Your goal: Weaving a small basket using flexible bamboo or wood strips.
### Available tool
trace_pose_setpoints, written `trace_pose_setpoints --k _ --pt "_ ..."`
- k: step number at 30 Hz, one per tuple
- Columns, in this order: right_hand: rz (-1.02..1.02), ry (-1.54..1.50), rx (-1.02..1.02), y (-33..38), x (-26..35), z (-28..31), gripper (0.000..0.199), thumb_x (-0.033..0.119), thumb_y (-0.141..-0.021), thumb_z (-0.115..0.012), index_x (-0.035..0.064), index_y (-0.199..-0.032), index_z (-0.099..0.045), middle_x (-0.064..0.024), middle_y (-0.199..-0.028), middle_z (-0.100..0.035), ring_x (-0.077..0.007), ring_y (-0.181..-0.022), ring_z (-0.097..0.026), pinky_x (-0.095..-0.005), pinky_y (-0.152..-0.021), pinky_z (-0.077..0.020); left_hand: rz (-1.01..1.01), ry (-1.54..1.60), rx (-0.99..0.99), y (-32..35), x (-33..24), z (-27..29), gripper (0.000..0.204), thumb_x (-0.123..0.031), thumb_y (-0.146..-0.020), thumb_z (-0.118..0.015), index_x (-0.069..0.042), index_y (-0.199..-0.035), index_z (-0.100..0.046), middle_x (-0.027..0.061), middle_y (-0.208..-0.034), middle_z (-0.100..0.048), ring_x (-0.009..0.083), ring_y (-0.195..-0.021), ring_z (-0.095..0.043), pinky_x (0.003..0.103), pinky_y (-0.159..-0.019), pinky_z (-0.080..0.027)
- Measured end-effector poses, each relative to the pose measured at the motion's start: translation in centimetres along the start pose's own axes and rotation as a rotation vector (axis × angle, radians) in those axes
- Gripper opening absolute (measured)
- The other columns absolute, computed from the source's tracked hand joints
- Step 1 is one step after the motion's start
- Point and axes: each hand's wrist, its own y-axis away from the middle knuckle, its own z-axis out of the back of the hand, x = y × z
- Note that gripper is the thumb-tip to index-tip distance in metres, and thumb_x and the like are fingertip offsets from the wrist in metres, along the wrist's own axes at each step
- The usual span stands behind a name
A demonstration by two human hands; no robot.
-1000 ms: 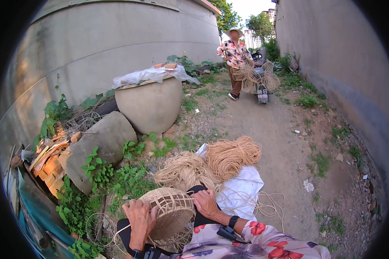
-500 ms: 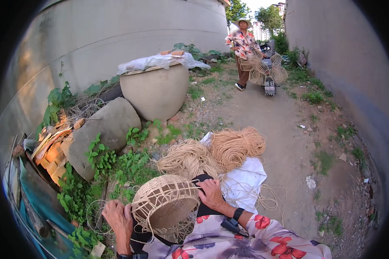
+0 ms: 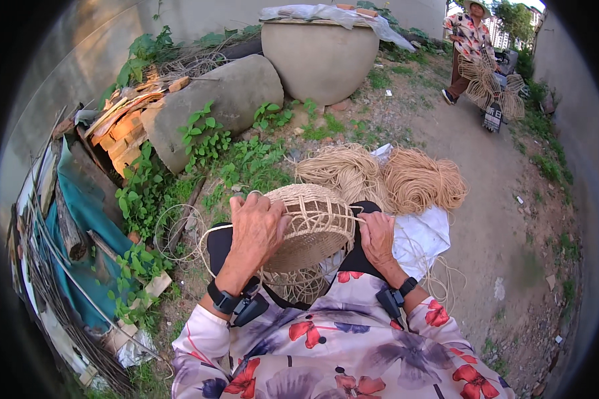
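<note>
A partly woven basket (image 3: 309,246) of pale cord lies tilted across my lap, its mouth toward me and open lattice work along its rim. My left hand (image 3: 256,223) is closed on the basket's left side, with a loose cord looping out beside it. At the right side, my right hand (image 3: 377,238) pinches a strand that runs to the rim. Its fingertips are partly hidden. Just beyond the basket lie a pale cord bundle (image 3: 343,171) and a tanner cord bundle (image 3: 424,183), partly over a white sheet (image 3: 424,243).
A large clay vat (image 3: 319,63) under plastic stands ahead, beside a toppled grey cylinder (image 3: 213,100). Teal tarp (image 3: 90,219) and sticks lie at left. On the dirt path (image 3: 466,153), another person (image 3: 469,36) stands by a two-wheeler (image 3: 492,116) hung with cord-coloured lattice pieces.
My view has tilted down and swung left. My left hand has come from apart at the left onto the basket; my right hand has shifted from the rim to a strand beside it.
</note>
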Motion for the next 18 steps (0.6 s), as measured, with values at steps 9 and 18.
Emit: trace_pose_setpoints --k 9,18 --pt "-0.208 -0.381 0.092 -0.9 -0.7 3.4 0.029 0.018 -0.088 -0.061 0.001 -0.112 -0.06 -0.0097 -0.091 -0.059 -0.0243 -0.088 -0.059 -0.038 -0.083 -0.0443 0.269 -0.158 -0.178 3.1 5.8 3.7 0.009 -0.015 -0.084 -0.067 -0.007 -0.087 -0.062 0.0077 -0.081 -0.055 0.0267 -0.08 -0.053 0.039 -0.075 -0.035" --pt "0.35 -0.364 0.445 -13.1 11.7 2.9 0.018 0.014 -0.088 -0.06 0.0001 -0.098 -0.064 -0.014 -0.086 -0.064 -0.03 -0.077 -0.063 -0.039 -0.069 -0.0504 0.299 0.116 -0.482 4.1 3.0 6.2 0.007 -0.004 -0.084 -0.067 -0.005 -0.085 -0.06 0.0094 -0.077 -0.052 0.0272 -0.068 -0.052 0.037 -0.062 -0.039"
